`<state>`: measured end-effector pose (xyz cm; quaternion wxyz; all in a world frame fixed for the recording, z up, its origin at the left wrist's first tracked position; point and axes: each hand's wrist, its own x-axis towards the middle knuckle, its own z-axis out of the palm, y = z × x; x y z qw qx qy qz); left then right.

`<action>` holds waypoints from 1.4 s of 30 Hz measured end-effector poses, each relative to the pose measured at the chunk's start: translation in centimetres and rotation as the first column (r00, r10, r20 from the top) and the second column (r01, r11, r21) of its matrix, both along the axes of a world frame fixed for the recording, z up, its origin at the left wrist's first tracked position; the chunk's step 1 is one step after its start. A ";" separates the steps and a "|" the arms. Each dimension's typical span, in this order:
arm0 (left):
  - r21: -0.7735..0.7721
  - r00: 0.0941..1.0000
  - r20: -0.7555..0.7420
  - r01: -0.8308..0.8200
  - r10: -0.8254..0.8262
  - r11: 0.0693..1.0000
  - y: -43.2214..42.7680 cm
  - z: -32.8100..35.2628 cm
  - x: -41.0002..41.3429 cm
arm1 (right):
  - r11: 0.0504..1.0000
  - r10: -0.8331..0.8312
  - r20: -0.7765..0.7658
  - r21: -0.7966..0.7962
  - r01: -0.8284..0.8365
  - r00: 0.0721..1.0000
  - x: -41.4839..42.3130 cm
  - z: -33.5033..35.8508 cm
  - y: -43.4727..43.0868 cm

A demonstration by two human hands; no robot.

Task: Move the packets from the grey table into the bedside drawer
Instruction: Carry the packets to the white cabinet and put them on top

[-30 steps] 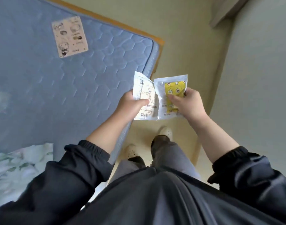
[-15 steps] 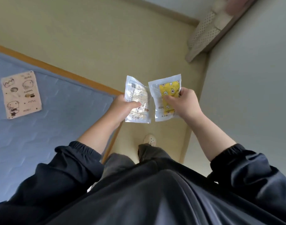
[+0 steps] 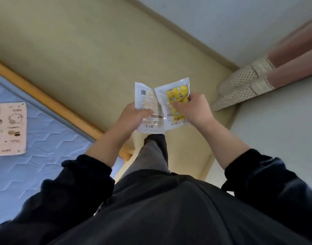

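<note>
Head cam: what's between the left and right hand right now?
Only the two packets, in the head view: the left hand grips the white packet, the right hand grips the yellow-printed packet, and their inner edges overlap.

Arms out front, elbows bent, hands close together.
Left hand (image 3: 132,117) pinches a white packet (image 3: 148,101), right hand (image 3: 196,110) grips a yellow packet (image 3: 176,96), thumbs on top, forearms bare.

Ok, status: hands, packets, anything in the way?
Left hand grips white barcode packet. Right hand grips yellow-print packet, overlapping it. Both held over the floor; drawer not in view. No obstruction seen.
</note>
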<state>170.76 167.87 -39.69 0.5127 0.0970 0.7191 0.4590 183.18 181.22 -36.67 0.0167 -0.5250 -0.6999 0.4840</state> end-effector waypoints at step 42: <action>-0.099 0.425 0.051 -0.898 0.904 0.428 13.6 2.4 -74.4 | 0.448 0.886 -0.091 -0.080 -0.890 0.454 -94.6 -1.5 19.3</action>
